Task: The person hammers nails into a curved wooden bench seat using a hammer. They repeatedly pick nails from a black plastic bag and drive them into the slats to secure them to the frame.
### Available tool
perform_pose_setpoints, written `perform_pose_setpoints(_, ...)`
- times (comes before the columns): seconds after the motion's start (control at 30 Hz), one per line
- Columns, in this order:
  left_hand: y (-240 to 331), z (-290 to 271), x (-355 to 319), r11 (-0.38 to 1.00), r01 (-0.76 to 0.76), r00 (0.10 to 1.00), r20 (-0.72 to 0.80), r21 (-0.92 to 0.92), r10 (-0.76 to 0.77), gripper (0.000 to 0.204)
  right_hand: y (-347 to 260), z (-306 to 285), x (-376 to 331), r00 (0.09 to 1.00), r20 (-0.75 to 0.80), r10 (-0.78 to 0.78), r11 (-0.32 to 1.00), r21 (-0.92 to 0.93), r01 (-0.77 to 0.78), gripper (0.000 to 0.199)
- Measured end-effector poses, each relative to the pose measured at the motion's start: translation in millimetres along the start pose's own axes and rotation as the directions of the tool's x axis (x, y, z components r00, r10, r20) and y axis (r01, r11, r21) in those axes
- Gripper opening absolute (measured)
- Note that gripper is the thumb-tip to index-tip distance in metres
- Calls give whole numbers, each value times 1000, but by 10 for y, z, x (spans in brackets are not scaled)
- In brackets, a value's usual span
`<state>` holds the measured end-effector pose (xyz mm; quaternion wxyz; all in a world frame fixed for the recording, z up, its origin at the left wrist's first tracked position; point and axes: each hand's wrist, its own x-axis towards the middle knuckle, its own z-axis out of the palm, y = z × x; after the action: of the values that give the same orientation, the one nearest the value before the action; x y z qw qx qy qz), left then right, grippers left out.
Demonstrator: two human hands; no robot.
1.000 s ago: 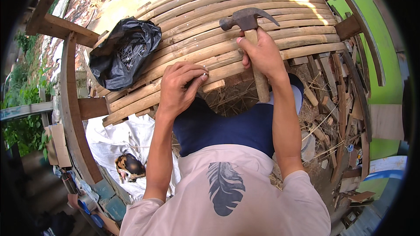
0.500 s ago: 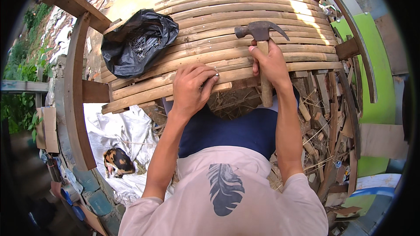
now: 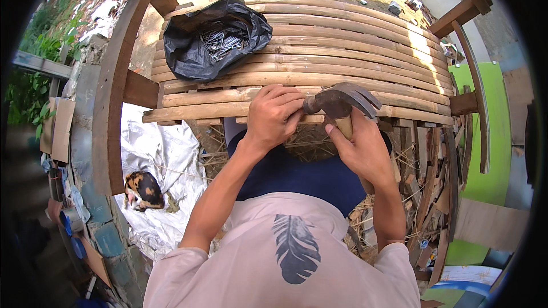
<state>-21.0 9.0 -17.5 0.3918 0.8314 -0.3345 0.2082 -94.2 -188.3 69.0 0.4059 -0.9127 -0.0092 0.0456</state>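
My right hand (image 3: 365,151) is wrapped around the wooden handle of a claw hammer (image 3: 338,101). Its dark metal head is tilted, with the striking face right beside the fingertips of my left hand (image 3: 275,115) and the claw pointing right. My left fingers are pinched together at the front slats of a bamboo bench (image 3: 365,74). The nail held there showed a shiny head a moment ago; fingers and hammer hide it now. On the slats at the left sits an open black plastic bag (image 3: 185,60) with many loose nails (image 3: 222,44) inside.
Wooden posts and arms (image 3: 117,97) frame the bench at both ends. A calico cat (image 3: 145,190) lies on a white sheet (image 3: 162,157) at lower left. Scrap wood (image 3: 425,177) is heaped below right, near a green panel (image 3: 491,114).
The hammer has come down and toward my left hand, its head now next to those fingers. My left hand keeps its pinch at the slats. The whole view has shifted slightly.
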Motion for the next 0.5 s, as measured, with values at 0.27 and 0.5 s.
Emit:
perform_pose_setpoints(0.27, -2, 24, -8, 1000, -12, 1000, -21, 18, 13, 14, -26, -5, 8, 992, -45, -117, 988, -104, 111, 32)
perform_pose_setpoints(0.5, 43, 13, 6, 999, 26, 999, -23, 29, -25, 10, -202, -89, -19, 992, -83, -95, 990, -109, 86, 35)
